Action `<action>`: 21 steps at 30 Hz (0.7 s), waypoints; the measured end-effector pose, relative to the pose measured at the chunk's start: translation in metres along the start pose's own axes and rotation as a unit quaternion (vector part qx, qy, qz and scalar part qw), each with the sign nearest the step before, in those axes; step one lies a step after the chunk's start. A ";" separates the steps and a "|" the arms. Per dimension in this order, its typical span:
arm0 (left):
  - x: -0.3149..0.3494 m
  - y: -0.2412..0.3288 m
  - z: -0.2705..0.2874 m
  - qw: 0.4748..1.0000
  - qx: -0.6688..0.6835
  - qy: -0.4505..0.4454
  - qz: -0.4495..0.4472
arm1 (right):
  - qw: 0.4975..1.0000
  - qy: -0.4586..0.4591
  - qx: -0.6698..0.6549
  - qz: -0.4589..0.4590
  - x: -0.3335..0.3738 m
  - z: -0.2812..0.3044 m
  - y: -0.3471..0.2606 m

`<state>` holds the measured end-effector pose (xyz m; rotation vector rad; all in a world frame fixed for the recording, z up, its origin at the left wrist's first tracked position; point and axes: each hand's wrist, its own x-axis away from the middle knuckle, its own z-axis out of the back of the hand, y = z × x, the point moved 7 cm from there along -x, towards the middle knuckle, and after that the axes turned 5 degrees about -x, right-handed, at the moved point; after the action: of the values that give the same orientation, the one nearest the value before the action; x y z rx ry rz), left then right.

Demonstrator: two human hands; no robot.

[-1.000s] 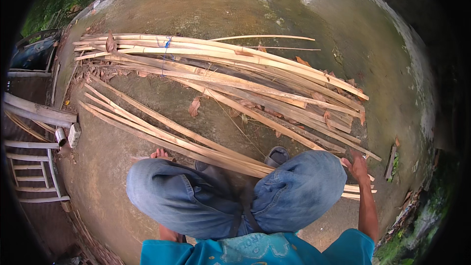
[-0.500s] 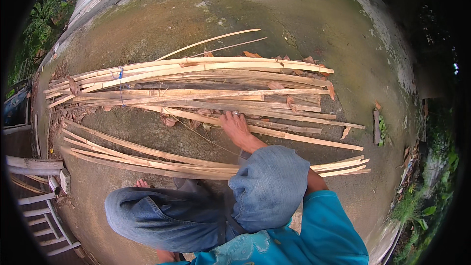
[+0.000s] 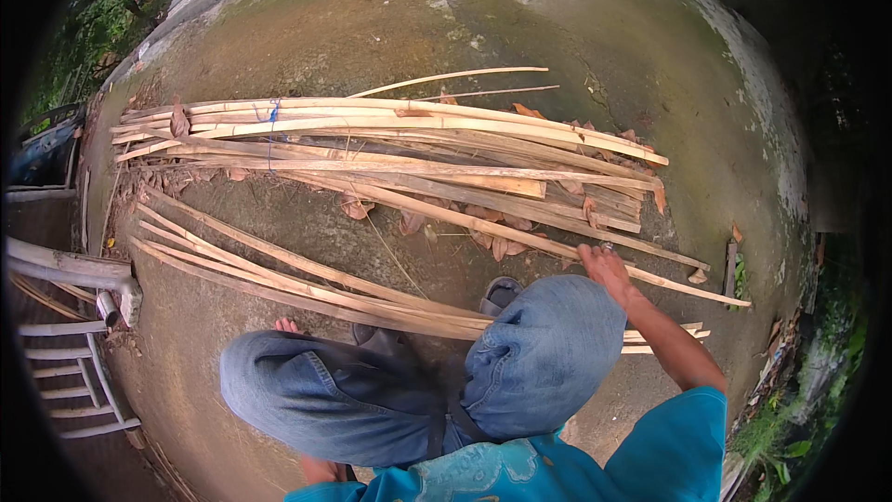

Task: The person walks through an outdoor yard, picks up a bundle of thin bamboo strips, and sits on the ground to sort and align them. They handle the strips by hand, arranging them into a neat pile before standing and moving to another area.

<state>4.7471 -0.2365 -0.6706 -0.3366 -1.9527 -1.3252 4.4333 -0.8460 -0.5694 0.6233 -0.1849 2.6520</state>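
A bamboo strip (image 3: 688, 287) was grasped by the right hand's fingers (image 3: 587, 254); the left hand's (image 3: 287, 324) grip, behind a knee (image 3: 260, 364), could not be told.

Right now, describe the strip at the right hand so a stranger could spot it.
On the concrete floor, find the pile of strips tied with blue string. Along its near edge, one pale strip slants rightward under the right hand. It reaches farther right than any neighbouring strip.

The shirt (image 3: 595, 482) at six o'clock is teal with paler print (image 3: 469, 474); jeans (image 3: 548, 363) are blue; footwear (image 3: 503, 293) seems dark grey.
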 end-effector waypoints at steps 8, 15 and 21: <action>0.008 -0.001 0.003 1.000 0.030 -0.001 -0.002 | 0.965 -0.135 -0.033 -0.224 0.129 -0.055 0.186; 0.014 -0.011 0.009 0.999 0.054 0.008 -0.006 | 0.971 0.055 -0.201 -0.115 0.028 0.010 0.023; 0.013 -0.013 -0.007 0.997 0.075 -0.011 -0.010 | 0.966 0.173 -0.191 -0.002 -0.072 0.009 -0.108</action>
<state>4.7339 -0.2507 -0.6691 -0.2591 -2.0647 -1.1832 4.5410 -0.7753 -0.5906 0.0354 -0.5701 2.5674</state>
